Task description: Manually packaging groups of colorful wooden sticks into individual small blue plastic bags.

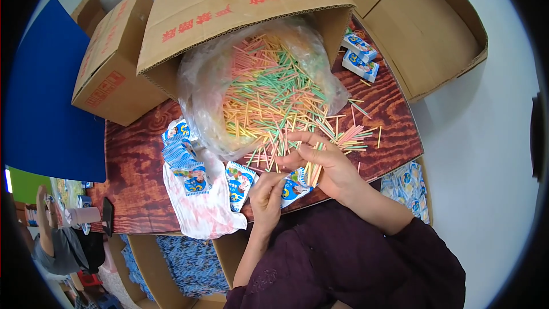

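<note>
Nearest to me are my dark purple sleeves (366, 252), rising from the lower edge toward the wooden table (137, 166), which I'll take as my landmark. At the table's near edge my left hand (266, 194) has its fingers curled in, thumb and forefinger pressed together on the corner of a small blue-and-white packet (294, 189). Just to its right, my right hand (326, 163) is closed around a bundle of coloured sticks (313, 169), the ends poking out below the palm, while its fingertips reach into the loose heap.

Left of my hands on the table lies a row of more blue-and-white packets (183, 157) on a crumpled white-and-pink plastic bag (200, 212). Further up the table, the heap of thin sticks (269, 94) in pink, green, yellow and orange spills from a clear plastic liner (197, 91) inside a tipped cardboard box (229, 6). A smaller closed carton (111, 57) stands at the table's far left, and an open, flat carton (423, 28) at its far right. Two small packet boxes (360, 57) lie between the tipped box and that carton.
</note>
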Demonstrator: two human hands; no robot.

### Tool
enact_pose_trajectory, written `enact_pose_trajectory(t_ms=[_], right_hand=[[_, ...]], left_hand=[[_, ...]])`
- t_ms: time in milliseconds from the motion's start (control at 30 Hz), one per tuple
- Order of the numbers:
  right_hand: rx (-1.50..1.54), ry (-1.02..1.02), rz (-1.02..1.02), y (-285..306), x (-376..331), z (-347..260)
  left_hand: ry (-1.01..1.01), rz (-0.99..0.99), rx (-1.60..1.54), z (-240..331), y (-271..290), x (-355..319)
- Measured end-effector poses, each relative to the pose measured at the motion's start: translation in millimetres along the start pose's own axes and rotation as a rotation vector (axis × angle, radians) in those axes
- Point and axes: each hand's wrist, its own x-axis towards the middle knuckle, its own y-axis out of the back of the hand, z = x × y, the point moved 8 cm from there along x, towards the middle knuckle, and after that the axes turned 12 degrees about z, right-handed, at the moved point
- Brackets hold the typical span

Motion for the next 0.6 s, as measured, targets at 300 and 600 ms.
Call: enact_pose_trajectory(t_ms=[300,600], right_hand=[[0.049,0.176,-0.030,3.0,-1.4,-16.2],[-0.080,0.369,-0.036,-7.5,-10.9,-23.1]], left_hand=[[0.045,-0.119,-0.059,-7.8,-3.9,-2.6],[0.172,-0.066,-0.152,-18.3,-4.9,-4.7]])
